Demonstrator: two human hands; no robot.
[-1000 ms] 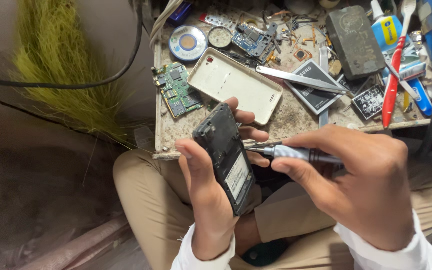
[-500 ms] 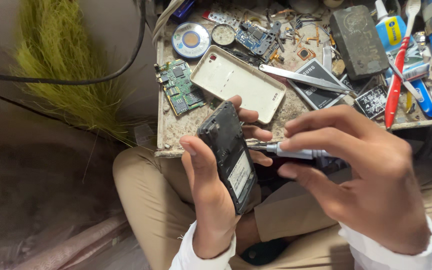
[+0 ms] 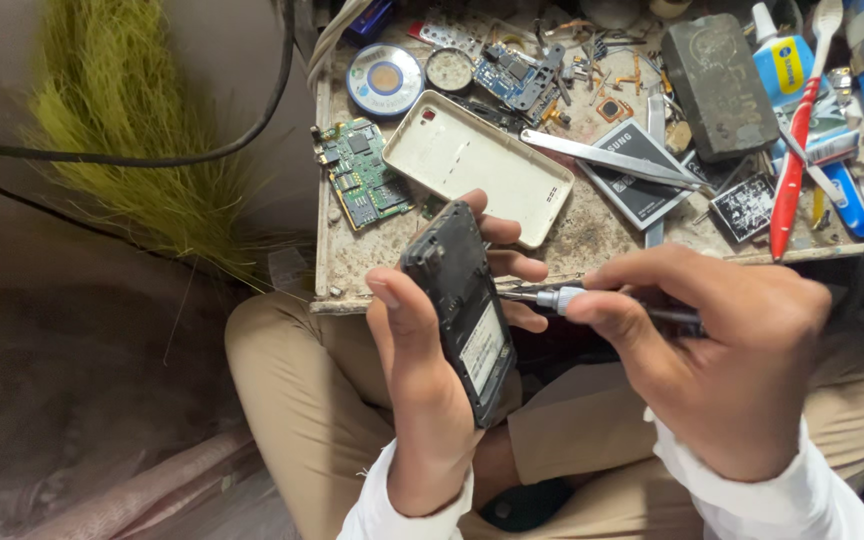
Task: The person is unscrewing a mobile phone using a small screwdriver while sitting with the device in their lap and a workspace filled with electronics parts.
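A dark, opened mobile phone body with its back cover removed [image 3: 460,305] is held upright and slightly tilted, above the lap, its pale label panel exposed. A slim metal screwdriver with a silver collar [image 3: 564,297] is held level, its tip set against the phone's right edge.

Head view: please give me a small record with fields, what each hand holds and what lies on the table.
left hand: left hand holds a dark phone body upright on its edge, thumb on one side, fingers behind
right hand: right hand holds a screwdriver, tip at the side of the phone body
table: dirty work table
on table: white back cover, green circuit board, battery, tweezers, red toothbrush
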